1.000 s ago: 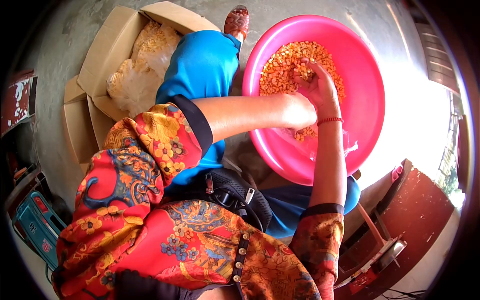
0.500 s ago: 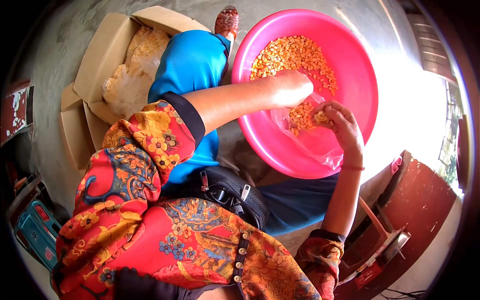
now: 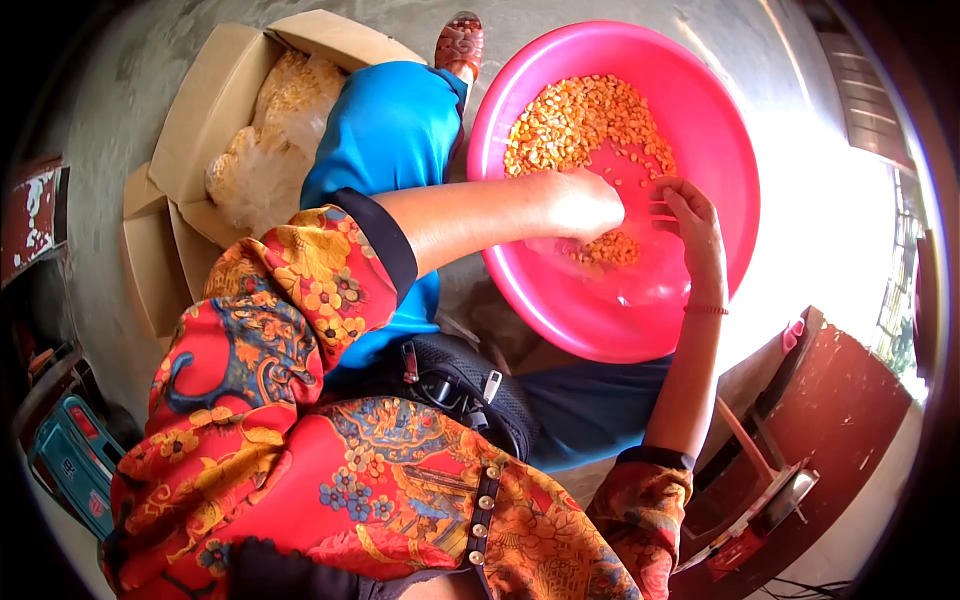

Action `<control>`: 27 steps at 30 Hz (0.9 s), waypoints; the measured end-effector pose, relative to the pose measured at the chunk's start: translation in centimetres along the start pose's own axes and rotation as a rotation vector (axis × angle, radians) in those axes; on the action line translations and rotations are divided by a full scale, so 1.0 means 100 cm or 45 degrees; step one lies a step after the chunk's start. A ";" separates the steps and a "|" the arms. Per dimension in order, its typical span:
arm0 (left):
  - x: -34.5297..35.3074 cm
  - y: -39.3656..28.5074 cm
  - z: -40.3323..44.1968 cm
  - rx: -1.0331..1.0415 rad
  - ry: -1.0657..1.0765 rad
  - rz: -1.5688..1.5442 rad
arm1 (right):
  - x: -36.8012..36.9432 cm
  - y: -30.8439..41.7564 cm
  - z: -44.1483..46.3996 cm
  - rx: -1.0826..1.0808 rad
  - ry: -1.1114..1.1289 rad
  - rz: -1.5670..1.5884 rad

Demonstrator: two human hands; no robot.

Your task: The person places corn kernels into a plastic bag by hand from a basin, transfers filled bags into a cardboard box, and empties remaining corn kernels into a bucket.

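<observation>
Pink plastic basin [image 3: 705, 115]: the left hand [image 3: 590, 203] reached in, wrist bent, its fingers' state hidden; the right hand [image 3: 690, 215] hung opposite, fingers parted and lightly curled. Corn kernels [image 3: 580, 115] lay inside, some in a clear bag [image 3: 630, 287]. A cardboard box [image 3: 205, 120] held bagged yellow grains [image 3: 300, 90].

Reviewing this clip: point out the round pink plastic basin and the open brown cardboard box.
Round pink plastic basin [image 3: 708, 135], head view: bare inner wall.
Open brown cardboard box [image 3: 212, 110], head view: upper-left panel.
</observation>
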State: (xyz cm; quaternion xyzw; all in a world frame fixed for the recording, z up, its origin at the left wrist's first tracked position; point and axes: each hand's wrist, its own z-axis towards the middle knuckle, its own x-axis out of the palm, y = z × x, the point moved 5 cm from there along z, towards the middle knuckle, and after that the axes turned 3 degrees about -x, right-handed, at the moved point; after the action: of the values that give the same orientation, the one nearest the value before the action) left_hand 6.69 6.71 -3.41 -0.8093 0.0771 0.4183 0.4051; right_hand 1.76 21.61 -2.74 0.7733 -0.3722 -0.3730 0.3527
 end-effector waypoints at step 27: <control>-0.012 0.011 0.004 -0.006 -0.315 -0.014 | 0.023 -0.020 0.070 0.034 -0.006 0.864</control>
State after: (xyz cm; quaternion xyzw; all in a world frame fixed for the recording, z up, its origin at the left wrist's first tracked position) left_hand 5.19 6.01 -3.33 -0.7529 0.0212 0.5127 0.4120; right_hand -2.49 18.76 -8.47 0.6091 -0.6140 -0.2313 0.4456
